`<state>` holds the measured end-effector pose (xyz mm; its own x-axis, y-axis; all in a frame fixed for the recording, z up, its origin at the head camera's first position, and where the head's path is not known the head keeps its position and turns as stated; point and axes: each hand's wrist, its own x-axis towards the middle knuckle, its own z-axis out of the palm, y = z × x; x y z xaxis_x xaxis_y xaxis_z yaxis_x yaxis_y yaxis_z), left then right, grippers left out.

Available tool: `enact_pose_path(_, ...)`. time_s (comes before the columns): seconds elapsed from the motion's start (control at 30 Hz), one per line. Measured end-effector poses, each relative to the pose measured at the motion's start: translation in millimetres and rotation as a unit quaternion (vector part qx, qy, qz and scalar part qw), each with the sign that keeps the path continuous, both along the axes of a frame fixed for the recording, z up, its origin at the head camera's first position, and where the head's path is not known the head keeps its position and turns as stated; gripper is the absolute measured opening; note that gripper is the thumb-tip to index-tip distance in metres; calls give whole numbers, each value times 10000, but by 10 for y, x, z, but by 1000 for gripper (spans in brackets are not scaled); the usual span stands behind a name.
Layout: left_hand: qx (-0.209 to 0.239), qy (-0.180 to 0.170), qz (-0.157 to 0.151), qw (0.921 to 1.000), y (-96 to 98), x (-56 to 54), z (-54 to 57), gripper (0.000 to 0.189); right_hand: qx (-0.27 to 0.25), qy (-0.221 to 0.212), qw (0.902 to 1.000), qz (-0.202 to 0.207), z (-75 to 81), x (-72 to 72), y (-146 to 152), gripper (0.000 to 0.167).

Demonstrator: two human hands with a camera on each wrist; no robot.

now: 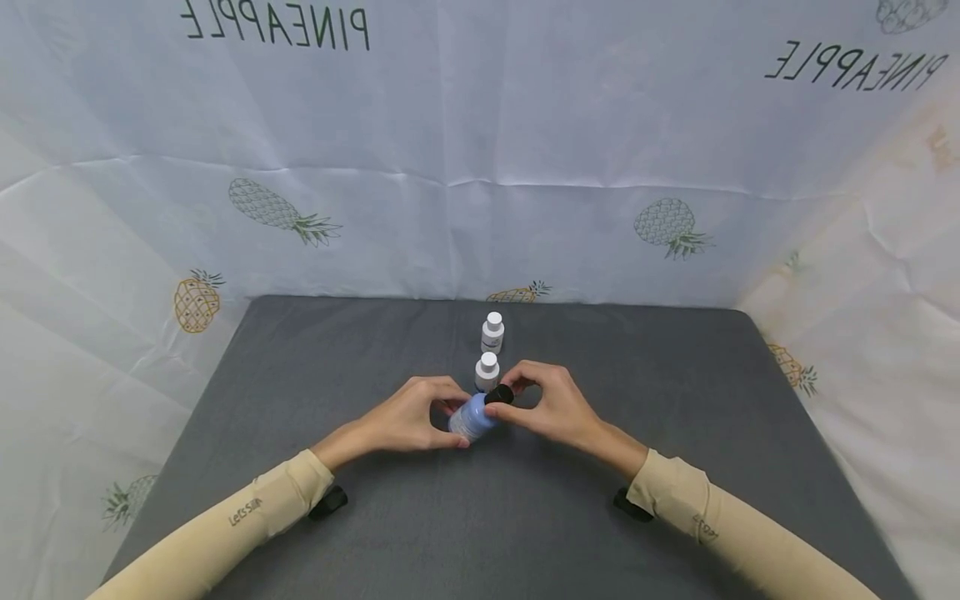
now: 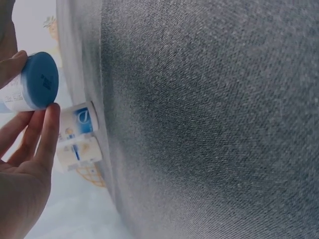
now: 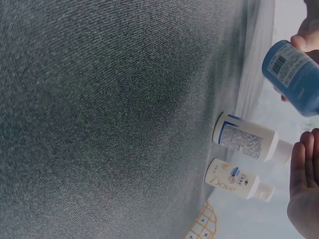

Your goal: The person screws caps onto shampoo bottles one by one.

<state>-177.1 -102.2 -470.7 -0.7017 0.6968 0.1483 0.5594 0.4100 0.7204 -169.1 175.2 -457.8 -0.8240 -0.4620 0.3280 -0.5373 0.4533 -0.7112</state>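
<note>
A blue bottle [image 1: 471, 419] with a black cap [image 1: 499, 395] is held tilted, its cap end toward the right. My left hand [image 1: 416, 414] grips the bottle's body between thumb and fingers. The thumb and fingers of my right hand [image 1: 558, 406] pinch the black cap. In the left wrist view the flat blue base [image 2: 44, 82] shows, raised off the table. A barcode label [image 3: 286, 64] is visible on the bottle in the right wrist view. Just behind it stands a white bottle [image 1: 487, 372] with a white cap, upright.
Farther back stands a second upright white bottle [image 1: 492, 333], marked Dove in the right wrist view. A dark grey cloth covers the table [image 1: 337, 358]. White curtains [image 1: 450, 225] printed with pineapples hang behind and at both sides.
</note>
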Motion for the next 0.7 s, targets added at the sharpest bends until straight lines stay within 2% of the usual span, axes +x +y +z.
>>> enact_pose_path(0.23,39,-102,67,9999,-7,2,-43,48,-22,-66,10000,-49,-24,3,-10,29)
enact_pose_path(0.43,120,-179,90,9997,-14,7,-62,47,-111,-304,9993,172,-39,12,-7,34)
enact_pose_path(0.5,159,-223,84,9996,-16,9,-60,47,-250,-434,9982,343,-43,8,0,36)
enact_pose_path(0.6,201,-333,64,9992,-24,12,-53,47,-671,-709,9914,869,-66,-19,34,40)
enact_pose_path(0.7,266,-474,32,9985,-31,17,-48,48,-1283,-1186,9724,1547,-88,-66,83,45)
